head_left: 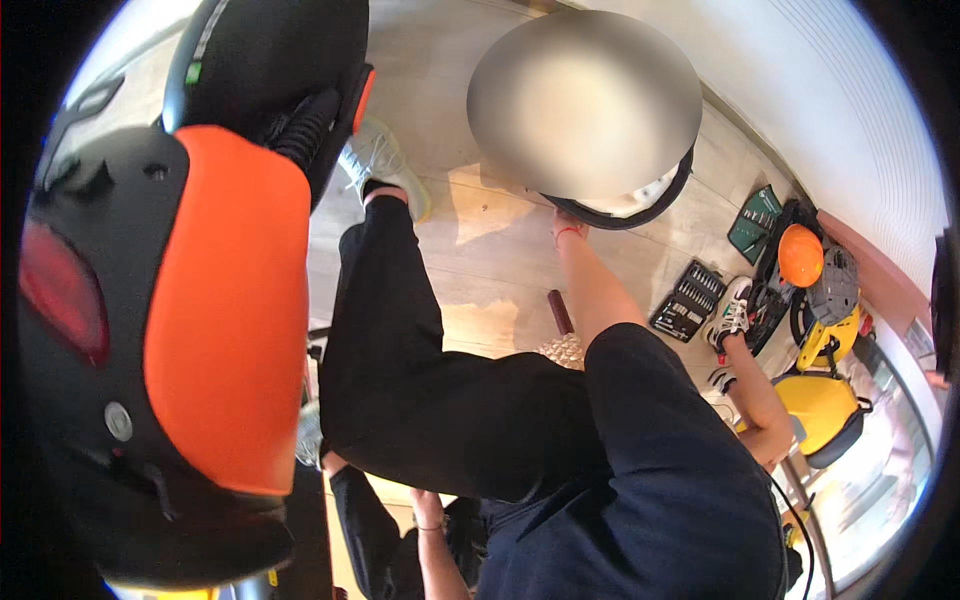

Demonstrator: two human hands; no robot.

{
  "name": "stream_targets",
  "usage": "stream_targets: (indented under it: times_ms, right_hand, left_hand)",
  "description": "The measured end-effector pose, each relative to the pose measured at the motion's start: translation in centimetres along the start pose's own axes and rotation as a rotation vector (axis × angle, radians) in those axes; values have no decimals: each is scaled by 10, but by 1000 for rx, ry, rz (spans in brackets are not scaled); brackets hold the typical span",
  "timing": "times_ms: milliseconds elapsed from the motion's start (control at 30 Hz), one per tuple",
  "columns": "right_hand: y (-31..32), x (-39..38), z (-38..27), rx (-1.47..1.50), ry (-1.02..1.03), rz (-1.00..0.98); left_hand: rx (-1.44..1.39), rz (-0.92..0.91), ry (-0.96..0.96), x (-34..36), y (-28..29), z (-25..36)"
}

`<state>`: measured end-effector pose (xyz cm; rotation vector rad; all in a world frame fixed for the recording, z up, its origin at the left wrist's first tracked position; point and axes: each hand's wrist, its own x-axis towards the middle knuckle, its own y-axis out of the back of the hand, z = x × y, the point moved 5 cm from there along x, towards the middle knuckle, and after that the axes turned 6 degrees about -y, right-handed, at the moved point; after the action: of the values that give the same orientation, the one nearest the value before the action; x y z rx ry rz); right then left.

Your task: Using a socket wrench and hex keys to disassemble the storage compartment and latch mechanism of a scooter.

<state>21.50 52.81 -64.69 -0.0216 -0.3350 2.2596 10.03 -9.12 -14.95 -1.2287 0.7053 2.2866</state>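
Observation:
At the top centre is a large round thing with a black rim and a pale inside (655,200), mostly under a blurred patch. My right hand (569,225), with a red band at its wrist, reaches up to its lower rim and grips it there, the fingertips largely hidden. Low in the view, my left hand (426,508) rests beside my black-trousered leg; its fingers are too hidden to read. Close on the left stands a black and orange scooter (235,320) with a red lamp.
A dark red handle (560,312) and a beige knobbly thing (562,350) lie by my thigh. To the right are an open socket set (690,300), a green tool case (755,225), an orange helmet (800,256), a yellow seat (815,412) and another person's arm (757,390).

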Motion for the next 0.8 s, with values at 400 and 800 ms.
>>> stream_targets:
  times_ms: [400, 800]
  right_hand:
    - [82, -45, 219, -2972, -375, 2225]
    - [91, 53, 498, -3045, -841, 922]
  left_hand:
    - [-450, 194, -9, 3, -3, 141]
    - [-354, 195, -663, -46, -33, 258]
